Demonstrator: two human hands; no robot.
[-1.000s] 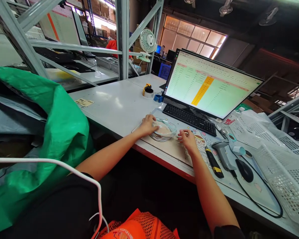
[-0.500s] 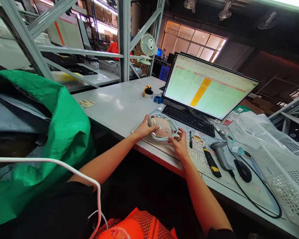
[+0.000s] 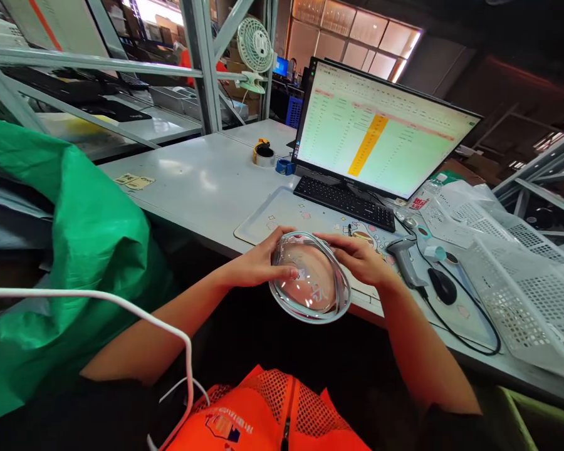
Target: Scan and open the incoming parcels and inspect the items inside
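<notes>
A clear, rounded plastic pouch (image 3: 305, 291) with pale-blue edging and small white lettering is held up in front of the desk's front edge. My left hand (image 3: 263, 263) grips its left side, thumb pressed on the clear face and fingers behind. At the upper right rim, my right hand (image 3: 360, 257) is closed on the edging; some of its fingertips are hidden behind the pouch. Below and behind my hands lies a cartoon-printed desk mat (image 3: 277, 210).
A keyboard (image 3: 343, 203) and monitor (image 3: 380, 131) stand behind the mat. To the right are a barcode scanner (image 3: 407, 263), a mouse (image 3: 442, 286) and white perforated baskets (image 3: 521, 300). Tape rolls (image 3: 264, 155) sit further back. A green sack (image 3: 103, 213) stands left; a white cable (image 3: 122, 307) crosses in front.
The pouch has come nearer and lower, off the mat and past the desk edge. My right hand has shifted from its lower right side to its upper right rim. The view has tilted down.
</notes>
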